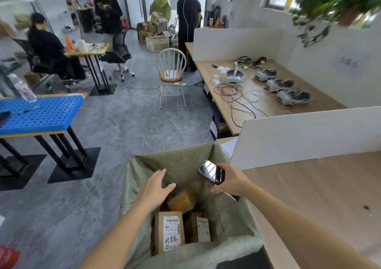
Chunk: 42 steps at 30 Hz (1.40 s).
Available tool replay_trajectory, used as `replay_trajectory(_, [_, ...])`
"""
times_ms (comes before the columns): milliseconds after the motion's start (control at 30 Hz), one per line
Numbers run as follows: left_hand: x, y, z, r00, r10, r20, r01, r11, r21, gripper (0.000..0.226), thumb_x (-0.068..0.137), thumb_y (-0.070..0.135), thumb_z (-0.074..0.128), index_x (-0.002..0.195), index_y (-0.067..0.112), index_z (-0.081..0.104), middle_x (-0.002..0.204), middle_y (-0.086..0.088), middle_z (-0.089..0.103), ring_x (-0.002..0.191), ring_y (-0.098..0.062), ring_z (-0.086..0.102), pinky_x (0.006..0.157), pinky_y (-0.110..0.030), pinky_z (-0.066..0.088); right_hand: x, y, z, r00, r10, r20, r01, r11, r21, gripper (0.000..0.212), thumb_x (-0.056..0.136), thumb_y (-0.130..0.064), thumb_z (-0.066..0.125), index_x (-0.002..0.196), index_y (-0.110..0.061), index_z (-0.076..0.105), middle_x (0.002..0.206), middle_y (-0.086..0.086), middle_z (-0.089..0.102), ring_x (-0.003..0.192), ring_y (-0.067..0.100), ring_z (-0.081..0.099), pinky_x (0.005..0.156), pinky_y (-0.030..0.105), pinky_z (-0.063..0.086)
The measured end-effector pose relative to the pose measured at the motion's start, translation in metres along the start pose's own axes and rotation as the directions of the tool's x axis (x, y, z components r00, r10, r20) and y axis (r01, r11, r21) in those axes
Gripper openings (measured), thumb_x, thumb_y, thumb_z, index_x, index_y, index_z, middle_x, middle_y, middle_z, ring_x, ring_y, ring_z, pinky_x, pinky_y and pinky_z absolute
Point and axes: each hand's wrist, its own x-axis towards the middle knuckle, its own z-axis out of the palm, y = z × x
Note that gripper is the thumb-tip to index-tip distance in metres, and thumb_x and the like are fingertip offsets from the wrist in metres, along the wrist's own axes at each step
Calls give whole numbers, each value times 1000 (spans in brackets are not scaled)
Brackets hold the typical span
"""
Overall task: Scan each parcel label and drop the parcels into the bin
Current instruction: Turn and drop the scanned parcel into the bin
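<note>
Down inside the bin, a green woven sack held open like a box, lie three cardboard parcels: one with a white label facing up, a second labelled parcel just beside it on the right, and a yellowish taped parcel beyond them. Over the bin's mouth the left hand reaches forward, palm down, fingers straight and slightly spread, its grip loose and holding nothing. The right hand hovers above the bin's right edge, fingers curled round a dark handheld scanner whose glossy screen tilts up and left. Both forearms stretch out bare from the lower frame. A wooden desk with a white partition stands just right of the bin.
</note>
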Motion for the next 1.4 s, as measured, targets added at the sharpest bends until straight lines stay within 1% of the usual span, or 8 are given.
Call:
replay_trajectory(167, [-31,42,-25,983,179,-33,-176,982,67,75,94,59,52,157,31,22,163,8,23,148,-15,27,114,-40,35,-78,-9,-36,978,62,-200,-61,998,13,43,57,-41,83,89,-28,57,79,-8,60,79,18,60,68,38,52])
replay_trajectory(400, [-89,109,-42,920,392,-19,-389,917,90,75,94,61,51,156,30,23,161,8,29,145,-17,34,112,-40,39,-206,-19,-80,907,131,-400,-163,985,-47,51,59,-38,82,105,-32,60,90,-12,63,85,14,62,64,31,52])
replay_trajectory(500, [-116,149,-40,867,498,6,-497,863,91,73,94,61,50,155,31,26,159,9,31,142,-18,38,109,-40,42,-261,-14,-98,860,171,-481,-229,971,-65,55,59,-41,82,108,-34,58,95,-14,63,91,13,61,73,34,55])
replay_trajectory(633, [-149,203,-33,788,613,60,-616,783,87,74,95,58,51,156,26,26,161,5,29,146,-19,31,113,-38,34,-334,-1,-117,786,232,-573,-318,947,-52,51,63,-41,84,107,-33,58,93,-14,60,90,14,59,67,30,48])
replay_trajectory(767, [-199,268,-13,694,715,86,-720,690,77,75,95,58,52,157,25,25,162,5,28,148,-16,27,116,-38,30,-423,26,-135,674,326,-663,-406,913,36,65,62,-44,86,121,-37,59,106,-14,62,99,15,61,77,31,52])
replay_trajectory(900, [-265,330,19,594,795,124,-804,590,70,73,95,56,54,156,25,29,160,5,32,144,-18,33,112,-36,34,-520,63,-141,568,377,-731,-465,881,94,73,65,-47,88,130,-39,55,108,-15,57,105,14,58,76,29,44])
replay_trajectory(1100, [-397,414,96,463,859,219,-871,487,-65,72,95,50,57,156,23,28,162,1,28,147,-18,29,115,-33,29,-685,123,-129,386,516,-765,-599,770,217,60,66,-50,86,115,-33,56,97,-16,54,94,14,55,69,29,42])
replay_trajectory(1400, [-632,489,244,153,915,374,-925,266,-271,78,91,53,62,155,22,30,161,-2,31,148,-17,28,119,-34,26,-963,203,-68,99,671,-734,-727,553,407,57,64,-50,88,111,-32,60,101,-12,62,98,16,62,77,32,50])
